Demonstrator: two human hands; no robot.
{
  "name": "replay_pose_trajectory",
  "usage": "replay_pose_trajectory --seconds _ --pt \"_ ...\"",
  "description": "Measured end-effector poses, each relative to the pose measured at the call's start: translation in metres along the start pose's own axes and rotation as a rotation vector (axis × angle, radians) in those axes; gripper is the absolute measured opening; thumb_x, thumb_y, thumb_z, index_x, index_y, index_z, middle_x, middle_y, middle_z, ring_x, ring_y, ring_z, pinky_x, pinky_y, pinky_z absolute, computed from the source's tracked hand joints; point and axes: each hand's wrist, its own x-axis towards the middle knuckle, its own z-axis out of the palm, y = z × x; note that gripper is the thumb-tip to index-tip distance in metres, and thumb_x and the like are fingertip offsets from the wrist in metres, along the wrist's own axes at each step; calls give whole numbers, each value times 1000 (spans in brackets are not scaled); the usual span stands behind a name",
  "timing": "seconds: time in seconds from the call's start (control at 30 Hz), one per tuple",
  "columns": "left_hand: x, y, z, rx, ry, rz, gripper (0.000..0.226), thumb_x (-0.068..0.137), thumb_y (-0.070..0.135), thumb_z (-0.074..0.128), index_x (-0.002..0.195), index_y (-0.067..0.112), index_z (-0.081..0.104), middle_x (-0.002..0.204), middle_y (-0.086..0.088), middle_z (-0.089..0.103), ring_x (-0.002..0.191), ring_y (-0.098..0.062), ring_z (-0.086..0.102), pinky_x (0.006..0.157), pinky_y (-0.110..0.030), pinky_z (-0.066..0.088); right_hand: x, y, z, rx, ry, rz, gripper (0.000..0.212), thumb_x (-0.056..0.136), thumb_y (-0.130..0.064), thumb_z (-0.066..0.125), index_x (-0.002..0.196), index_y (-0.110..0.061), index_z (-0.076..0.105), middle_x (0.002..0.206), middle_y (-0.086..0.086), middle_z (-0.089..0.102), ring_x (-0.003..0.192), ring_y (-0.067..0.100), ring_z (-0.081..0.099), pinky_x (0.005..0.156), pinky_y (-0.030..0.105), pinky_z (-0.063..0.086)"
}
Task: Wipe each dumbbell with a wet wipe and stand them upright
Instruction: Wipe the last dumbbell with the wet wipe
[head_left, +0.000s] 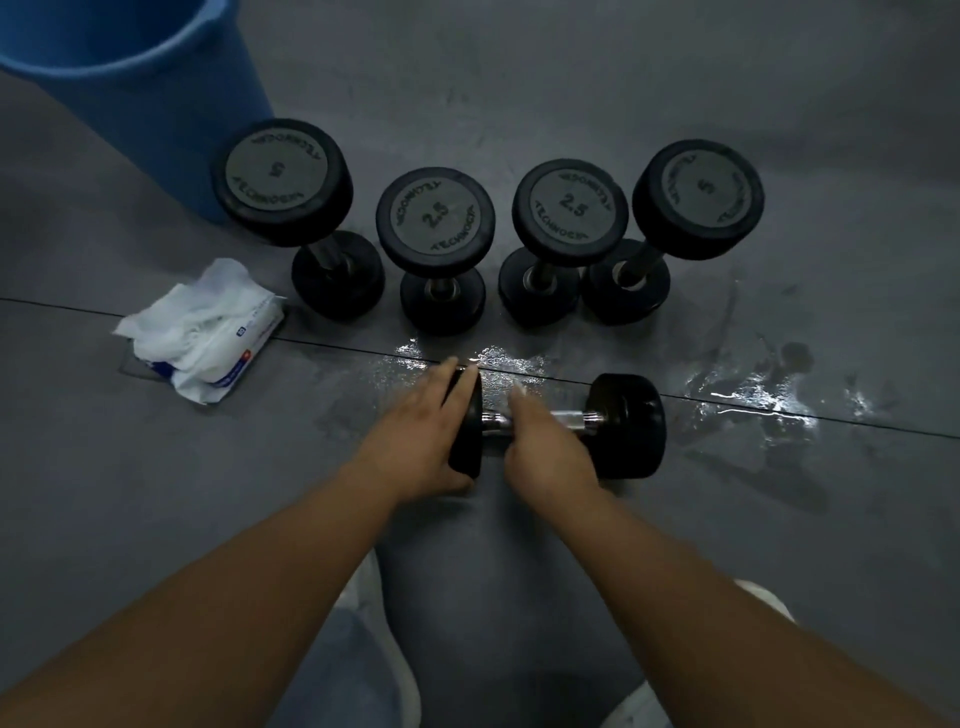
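Black dumbbell (628, 426) at six o'clock: left hand (415, 441), fingers straight, steadies its head so right hand (545, 447), curled round the handle (569, 415), seemingly over a wipe (519, 388), can scrub.

Outer dumbbells (280, 176) read Technogym 5, inner dumbbells (435, 215) Technogym 2.5.

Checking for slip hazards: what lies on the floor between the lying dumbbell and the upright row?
A glistening wet patch on the grey floor, nothing else, seen in the head view.
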Motion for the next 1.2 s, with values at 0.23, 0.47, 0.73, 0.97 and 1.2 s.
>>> replay_pose_trajectory --seconds 0.23,0.47,0.73,0.97,1.2 --pt "3 -4 -4 -45 -3 4 129 64 46 84 156 12 1 164 -5 3 150 -20 11 120 -35 19 0 23 8 148 61 75 75 77 -1 42 141 -38 32 151 -12 33 130 22 46 104 34 40" --pt "6 2 -10 65 -10 -15 128 59 51 85 154 12 9 160 -7 15 146 -25 22 119 -37 23 17 33 -13 -57 0 -18 44 88 -20 45 129 -34 48 127 -3 57 110 25 58 88 36 49" --pt "11 14 -11 162 -45 -35 131 40 71 83 145 18 25 138 -8 32 121 -34 44 102 -45 43 1 39 -30 -198 104 -41 32 91 -45 46 114 -29 61 115 0 64 101 25 62 75 33 49" --pt "4 12 -10 142 -126 12 131 56 59 82 154 18 6 157 -9 19 141 -31 30 108 -43 39 -5 0 -4 -393 -94 270 47 92 -19 43 137 -7 44 144 18 39 120 33 52 87 40 47" --pt "12 14 -22 161 -159 -1 126 41 77 78 143 22 28 135 -4 35 123 -29 40 95 -43 46 -25 -9 -8 -222 -132 446 64 93 -19 43 149 0 15 156 22 9 124 34 50 91 40 45"
